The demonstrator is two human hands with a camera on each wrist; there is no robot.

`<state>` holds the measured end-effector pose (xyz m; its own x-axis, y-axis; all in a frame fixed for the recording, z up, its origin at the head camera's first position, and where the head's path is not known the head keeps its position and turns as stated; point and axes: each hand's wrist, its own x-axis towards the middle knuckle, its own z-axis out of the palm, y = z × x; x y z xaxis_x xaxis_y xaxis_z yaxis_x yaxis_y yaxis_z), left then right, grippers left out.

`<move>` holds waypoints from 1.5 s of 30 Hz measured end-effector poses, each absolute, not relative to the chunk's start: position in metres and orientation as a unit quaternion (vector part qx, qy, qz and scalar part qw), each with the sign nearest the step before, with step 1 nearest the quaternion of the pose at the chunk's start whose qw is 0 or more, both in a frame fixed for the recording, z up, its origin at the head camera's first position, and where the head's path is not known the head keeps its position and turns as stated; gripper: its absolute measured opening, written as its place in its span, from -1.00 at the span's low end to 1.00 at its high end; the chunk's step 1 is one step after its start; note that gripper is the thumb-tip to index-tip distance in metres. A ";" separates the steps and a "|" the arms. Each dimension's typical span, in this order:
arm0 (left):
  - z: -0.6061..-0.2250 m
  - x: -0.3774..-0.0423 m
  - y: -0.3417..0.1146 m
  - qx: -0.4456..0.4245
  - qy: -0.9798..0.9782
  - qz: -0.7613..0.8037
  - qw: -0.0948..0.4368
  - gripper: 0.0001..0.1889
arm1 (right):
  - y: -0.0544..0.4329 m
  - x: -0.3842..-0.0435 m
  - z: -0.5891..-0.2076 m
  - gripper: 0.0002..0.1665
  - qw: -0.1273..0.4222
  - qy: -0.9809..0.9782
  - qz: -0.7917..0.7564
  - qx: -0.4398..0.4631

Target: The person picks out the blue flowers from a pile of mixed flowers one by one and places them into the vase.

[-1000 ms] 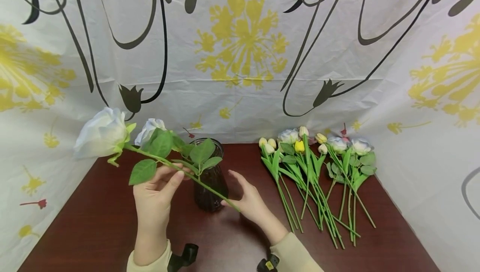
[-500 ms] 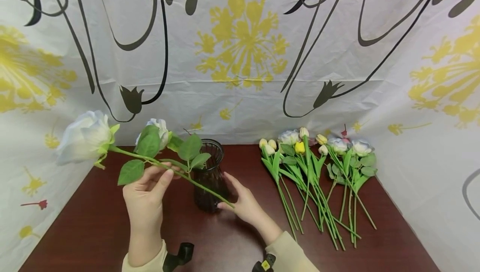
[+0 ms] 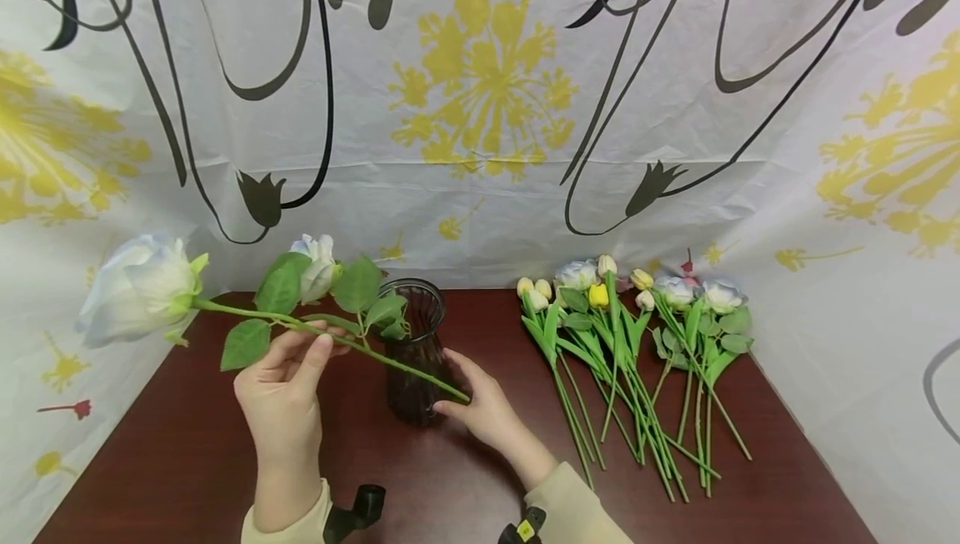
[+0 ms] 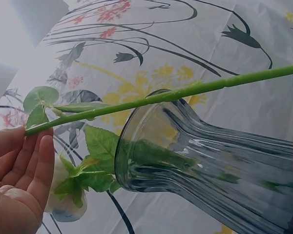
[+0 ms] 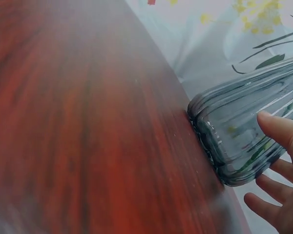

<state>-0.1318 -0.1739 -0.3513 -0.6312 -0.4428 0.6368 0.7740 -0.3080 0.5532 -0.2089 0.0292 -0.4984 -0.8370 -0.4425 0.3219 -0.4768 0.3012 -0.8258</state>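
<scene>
Far left to centre of the head frame: rose [image 3: 142, 287], pale blue-white, bloom at far left, long axis slanting gently down from there to lower right of centre. Left of centre, low: left hand [image 3: 283, 386], thumb and fingers pinched on the stem [image 4: 205, 87] of that rose, between the leaves; nearer of the two hands to the bloom. Just above that hand: second rose [image 3: 321, 267], leaning leftward out of the vase mouth, stem inside the glass in the left wrist view. At centre: vase [image 3: 412, 398], dark see-through glass, upright on the table [image 3: 187, 444], mouth uppermost. Governing relation: held stem nearly crosswise to the upright vase, passing in front of it in the head frame, free end past the right side and lower in the frame than the rim; contact between stem and glass not determinable. Right of centre: right hand [image 3: 483, 402], apart from the left, thumb and fingers spread about the lower right side of the vase, thumb before the glass in the right wrist view; firmness of any touch not determinable; nearer than the left hand to vase base and free end alike. Right third of the frame: loose flowers [image 3: 613, 323], heads uppermost, stems toward lower right, well apart from both hands.
</scene>
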 end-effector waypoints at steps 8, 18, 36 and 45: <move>-0.348 -0.135 -0.176 -0.199 -0.400 -0.793 0.414 -0.87 | 0.026 -0.208 -0.500 -0.17 0.041 -0.825 0.496 0.267; -0.346 -0.136 -0.177 -0.181 -0.370 -0.798 0.440 -0.87 | 0.022 -0.205 -0.500 -0.17 0.057 -0.819 0.514 0.248; -0.346 -0.135 -0.179 -0.163 -0.326 -0.810 0.459 -0.85 | 0.020 -0.197 -0.500 -0.15 0.091 -0.843 0.470 0.246; -0.345 -0.134 -0.181 -0.153 -0.309 -0.814 0.467 -0.86 | 0.020 -0.195 -0.502 -0.29 0.090 -0.841 0.477 0.238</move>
